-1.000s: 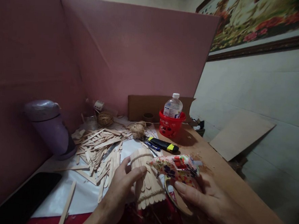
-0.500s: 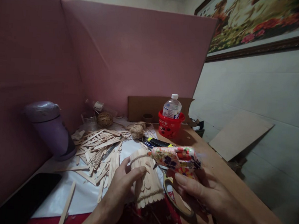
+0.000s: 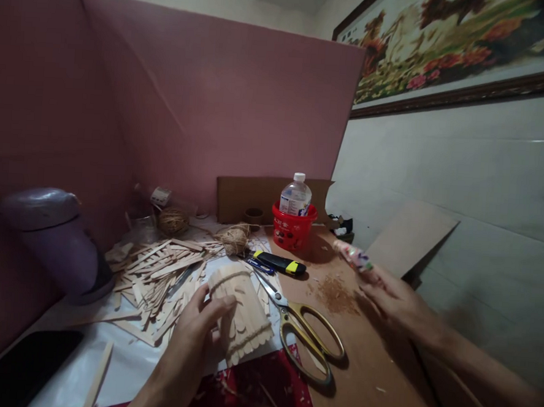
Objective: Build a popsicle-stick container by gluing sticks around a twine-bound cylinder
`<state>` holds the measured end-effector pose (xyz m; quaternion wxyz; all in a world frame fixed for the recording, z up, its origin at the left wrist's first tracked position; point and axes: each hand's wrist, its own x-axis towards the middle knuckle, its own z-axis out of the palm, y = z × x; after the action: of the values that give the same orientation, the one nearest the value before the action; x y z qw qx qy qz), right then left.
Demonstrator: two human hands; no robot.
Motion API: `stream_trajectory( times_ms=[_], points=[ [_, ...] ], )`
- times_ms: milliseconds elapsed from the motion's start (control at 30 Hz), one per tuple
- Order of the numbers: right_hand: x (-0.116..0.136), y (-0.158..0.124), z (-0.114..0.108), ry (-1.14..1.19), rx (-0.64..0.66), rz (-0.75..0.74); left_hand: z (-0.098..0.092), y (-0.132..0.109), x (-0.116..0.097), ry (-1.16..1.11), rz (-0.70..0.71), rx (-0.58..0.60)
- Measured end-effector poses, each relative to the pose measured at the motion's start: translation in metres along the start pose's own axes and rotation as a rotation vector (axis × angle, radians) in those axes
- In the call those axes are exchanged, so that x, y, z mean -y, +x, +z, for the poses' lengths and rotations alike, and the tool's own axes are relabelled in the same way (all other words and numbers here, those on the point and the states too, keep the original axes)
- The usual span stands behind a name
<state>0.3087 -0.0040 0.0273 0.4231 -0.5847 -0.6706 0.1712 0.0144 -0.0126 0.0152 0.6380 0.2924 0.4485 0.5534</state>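
My left hand [image 3: 207,316] grips a small panel of craft sticks [image 3: 246,315] by its left side, with the thumb across its face. Twine runs along the panel's upper and lower edges. Out to the right, my right hand [image 3: 386,296] is closed around a glue gun [image 3: 354,256] wrapped in flower-patterned covering, its nozzle pointing away to the upper left. Gold-handled scissors [image 3: 307,334] lie between my hands, their blades partly behind the panel. A black and yellow utility knife [image 3: 280,263] rests beyond them.
Loose craft sticks [image 3: 156,282] are heaped at left, near two twine balls [image 3: 234,239] and a purple flask [image 3: 62,246]. A red bucket [image 3: 293,229] holds a plastic bottle [image 3: 296,196]. Brown shavings [image 3: 338,293] lie on the table. A black phone-like slab [image 3: 27,360] sits front left.
My right hand has carried the glue gun away from the panel to the right, uncovering the scissors and shavings. The view has turned right; my left hand still holds the panel.
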Motion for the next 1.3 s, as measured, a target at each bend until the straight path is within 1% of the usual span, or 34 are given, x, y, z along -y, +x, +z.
stream_trajectory(
  times_ms=[33,67,133,167,233,267,333,367,400,433,500,567,600,667,733,833,967,1033,1100,1200,1300],
  points=[
    [-0.015,-0.003,0.002,-0.141,0.039,-0.020,-0.001,0.001,0.000,-0.008,0.007,0.018],
    [-0.030,-0.007,0.005,-0.270,0.043,-0.047,-0.002,0.001,0.000,-0.014,0.010,0.022],
    [-0.056,-0.015,0.009,-0.461,0.030,-0.122,-0.004,0.003,0.001,-0.026,0.021,0.014],
    [-0.066,-0.018,0.011,-0.531,0.069,-0.168,-0.005,0.004,0.002,-0.031,0.032,0.009],
    [-0.079,-0.022,0.014,-0.633,0.088,-0.230,-0.006,0.005,0.004,-0.043,0.059,0.019],
    [-0.080,-0.023,0.016,-0.669,0.082,-0.265,-0.006,0.006,0.005,-0.052,0.074,0.032],
    [-0.068,-0.024,0.018,-0.706,0.034,-0.342,-0.005,0.006,0.006,-0.061,0.093,0.041],
    [-0.055,-0.025,0.020,-0.695,-0.040,-0.365,-0.004,0.005,0.006,-0.058,0.097,0.042],
    [-0.039,-0.026,0.024,-0.650,-0.088,-0.386,-0.004,0.004,0.006,-0.052,0.103,0.046],
    [-0.020,-0.028,0.028,-0.558,-0.081,-0.418,-0.003,0.003,0.006,-0.042,0.109,0.050],
    [0.022,-0.034,0.042,-0.348,-0.119,-0.531,-0.002,0.002,0.007,-0.028,0.127,0.066],
    [0.058,-0.039,0.059,-0.231,-0.118,-0.597,-0.002,0.003,0.010,-0.013,0.141,0.086],
    [0.071,-0.040,0.068,-0.194,-0.123,-0.639,-0.003,0.003,0.011,-0.002,0.146,0.087],
    [0.089,-0.041,0.084,-0.143,-0.119,-0.664,-0.005,0.006,0.016,0.032,0.172,0.069],
    [0.096,-0.040,0.095,-0.071,-0.131,-0.655,-0.006,0.008,0.020,0.065,0.217,0.050],
    [0.096,-0.037,0.104,-0.016,-0.163,-0.652,-0.006,0.009,0.022,0.076,0.275,0.072],
    [0.092,-0.036,0.104,-0.062,-0.147,-0.661,-0.003,0.004,0.020,0.072,0.303,0.088],
    [0.091,-0.037,0.103,-0.092,-0.141,-0.662,-0.003,0.002,0.019,0.076,0.290,0.106],
    [0.090,-0.037,0.104,-0.110,-0.162,-0.662,-0.003,0.001,0.019,0.077,0.258,0.131],
    [0.090,-0.038,0.104,-0.113,-0.194,-0.629,-0.004,0.001,0.021,0.068,0.239,0.165],
    [0.092,-0.038,0.103,-0.091,-0.175,-0.605,-0.005,0.002,0.021,0.058,0.255,0.184]
  ],
)
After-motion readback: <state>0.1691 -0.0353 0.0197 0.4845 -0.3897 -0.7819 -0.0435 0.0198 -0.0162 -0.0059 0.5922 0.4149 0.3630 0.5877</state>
